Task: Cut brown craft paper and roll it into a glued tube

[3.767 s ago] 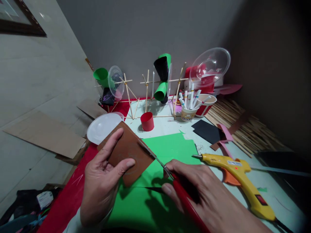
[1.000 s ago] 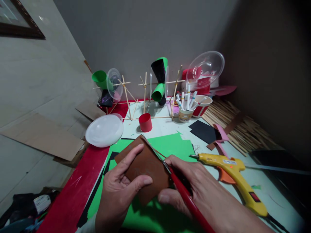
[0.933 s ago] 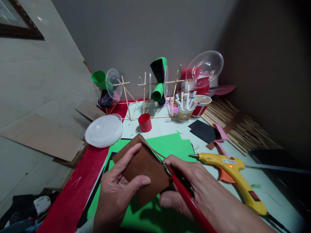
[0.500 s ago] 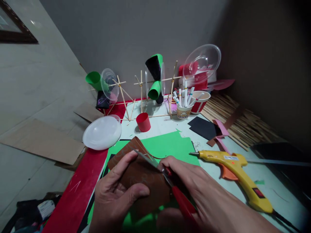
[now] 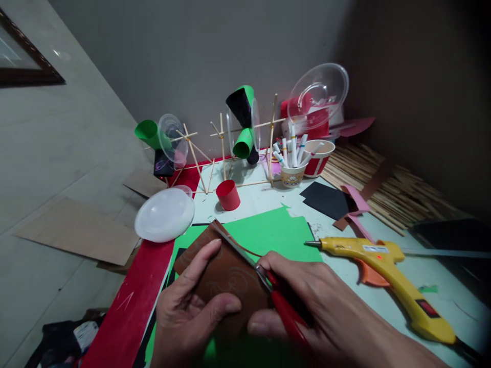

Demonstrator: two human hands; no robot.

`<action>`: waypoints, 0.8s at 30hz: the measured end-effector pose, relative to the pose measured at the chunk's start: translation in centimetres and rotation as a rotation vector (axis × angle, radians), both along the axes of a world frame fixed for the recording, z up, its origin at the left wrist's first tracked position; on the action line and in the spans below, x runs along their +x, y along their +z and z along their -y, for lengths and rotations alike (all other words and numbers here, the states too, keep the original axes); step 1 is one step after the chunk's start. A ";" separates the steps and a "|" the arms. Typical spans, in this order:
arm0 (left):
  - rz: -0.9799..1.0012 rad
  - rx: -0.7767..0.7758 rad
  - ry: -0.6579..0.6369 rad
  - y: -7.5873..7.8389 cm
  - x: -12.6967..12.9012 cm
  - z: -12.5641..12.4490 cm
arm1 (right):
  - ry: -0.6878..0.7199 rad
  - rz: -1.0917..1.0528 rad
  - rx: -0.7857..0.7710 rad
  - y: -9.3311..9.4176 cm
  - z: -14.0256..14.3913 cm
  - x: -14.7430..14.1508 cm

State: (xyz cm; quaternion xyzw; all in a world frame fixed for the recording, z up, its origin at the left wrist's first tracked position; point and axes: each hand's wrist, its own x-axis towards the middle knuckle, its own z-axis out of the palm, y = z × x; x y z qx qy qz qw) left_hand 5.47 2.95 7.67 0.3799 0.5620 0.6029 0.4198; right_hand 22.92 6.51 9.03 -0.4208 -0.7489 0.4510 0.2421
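A brown sheet of paper (image 5: 226,276) with faint curly pencil lines is in my left hand (image 5: 192,312), thumb and fingers closed on it. My right hand (image 5: 303,291) grips red-handled scissors (image 5: 286,306). Their blades lie along the sheet's upper right edge, nearly closed, tips by its top corner, just past my left index finger. A thin brown strip curves away beside the blades. Beneath both hands lies a green sheet (image 5: 268,225).
Right of my hands lies a yellow glue gun (image 5: 383,260). A red paper ring (image 5: 228,195) and a white plastic lid (image 5: 164,214) lie beyond. Stick frames with paper cones (image 5: 243,143) stand at the back, near a cup of white rolls (image 5: 292,176). Bamboo sticks (image 5: 379,189) lie right.
The scissor blades have closed along the brown paper's edge, and my right thumb shows more now. The whole view has shifted slightly.
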 end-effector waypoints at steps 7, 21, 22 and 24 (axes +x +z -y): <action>0.064 -0.028 -0.003 0.2 0.3 -0.1 | -0.012 0.002 0.077 -0.4 0.1 0.2; 0.057 -0.046 -0.079 -0.2 0.0 -0.5 | -0.033 0.163 0.069 0.2 0.4 0.4; 0.052 -0.049 -0.090 -0.3 0.0 -0.6 | -0.031 0.179 0.045 0.1 0.3 0.4; 0.022 -0.045 -0.133 -0.2 -0.3 -0.8 | -0.039 0.198 0.024 -0.4 0.2 0.4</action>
